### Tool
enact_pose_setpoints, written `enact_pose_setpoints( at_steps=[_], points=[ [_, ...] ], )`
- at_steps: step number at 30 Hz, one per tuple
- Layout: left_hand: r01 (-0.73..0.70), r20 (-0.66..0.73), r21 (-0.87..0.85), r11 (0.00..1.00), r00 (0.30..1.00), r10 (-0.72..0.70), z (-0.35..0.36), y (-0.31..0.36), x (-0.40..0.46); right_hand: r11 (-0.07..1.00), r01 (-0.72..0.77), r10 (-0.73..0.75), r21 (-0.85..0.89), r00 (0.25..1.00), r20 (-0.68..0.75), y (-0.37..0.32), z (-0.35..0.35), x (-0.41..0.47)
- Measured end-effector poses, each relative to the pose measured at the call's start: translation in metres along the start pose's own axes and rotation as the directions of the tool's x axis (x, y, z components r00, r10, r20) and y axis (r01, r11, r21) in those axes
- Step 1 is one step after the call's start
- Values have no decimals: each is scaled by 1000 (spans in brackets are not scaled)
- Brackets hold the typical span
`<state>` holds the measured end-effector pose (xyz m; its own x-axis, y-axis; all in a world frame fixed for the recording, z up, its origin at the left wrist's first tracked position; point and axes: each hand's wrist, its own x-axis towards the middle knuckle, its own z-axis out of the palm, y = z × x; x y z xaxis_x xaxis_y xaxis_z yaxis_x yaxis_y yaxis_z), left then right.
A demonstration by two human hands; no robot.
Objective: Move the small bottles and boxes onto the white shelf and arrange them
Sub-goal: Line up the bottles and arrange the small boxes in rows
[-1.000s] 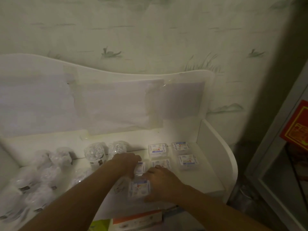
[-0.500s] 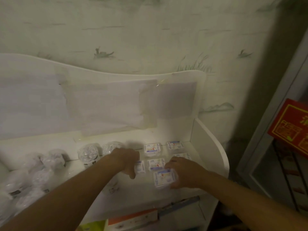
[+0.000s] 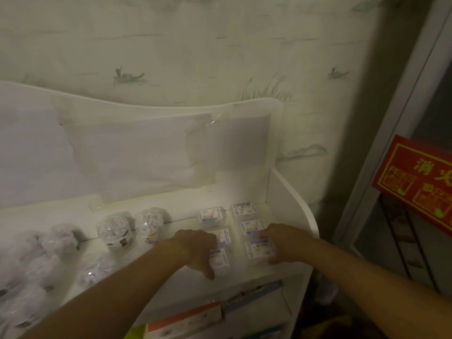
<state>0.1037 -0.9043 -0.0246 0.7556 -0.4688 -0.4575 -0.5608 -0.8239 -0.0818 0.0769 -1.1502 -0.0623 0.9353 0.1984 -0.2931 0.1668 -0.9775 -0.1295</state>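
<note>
Several small clear boxes with printed labels lie in two columns at the right end of the white shelf (image 3: 259, 271). My right hand (image 3: 285, 242) grips the front box of the right column (image 3: 259, 248), which rests on the shelf top. My left hand (image 3: 195, 248) rests on the front box of the left column (image 3: 220, 261), fingers curled over it. Two more boxes (image 3: 210, 215) lie at the back. Round clear wrapped bottles (image 3: 113, 230) stand in the middle and left of the shelf.
The shelf has a tall white back panel (image 3: 146, 148) and a raised right side wall (image 3: 291, 206). An orange and white carton (image 3: 186, 319) lies on the level below. A red sign (image 3: 420, 182) hangs on a glass door at the right.
My right hand has slid its box right and back into the right column. My left hand has come down onto the front box of the left column.
</note>
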Motion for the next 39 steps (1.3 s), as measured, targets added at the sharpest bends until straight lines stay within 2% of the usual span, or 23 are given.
enact_pose_setpoints(
  at_steps=[6,9,16,28,35,39],
  points=[
    [-51,-146,29,998,988,54,20,13,7,995,-29,33,-92,999,43,4,-5,1],
    [-68,-170,49,996,983,75,19,10,9,993,-36,42,-110,998,52,5,-6,1],
    [-51,-173,22,998,983,54,20,5,15,980,-28,45,-197,996,80,2,-11,5],
    [-40,-119,58,998,992,47,13,6,18,983,-47,58,-177,997,59,0,-8,3],
    [-63,-117,162,985,990,82,5,13,19,989,-40,47,-143,998,45,1,-10,-1],
    [-58,-131,93,994,989,70,11,10,18,987,-32,42,-159,998,56,-2,-9,-2]
  ],
)
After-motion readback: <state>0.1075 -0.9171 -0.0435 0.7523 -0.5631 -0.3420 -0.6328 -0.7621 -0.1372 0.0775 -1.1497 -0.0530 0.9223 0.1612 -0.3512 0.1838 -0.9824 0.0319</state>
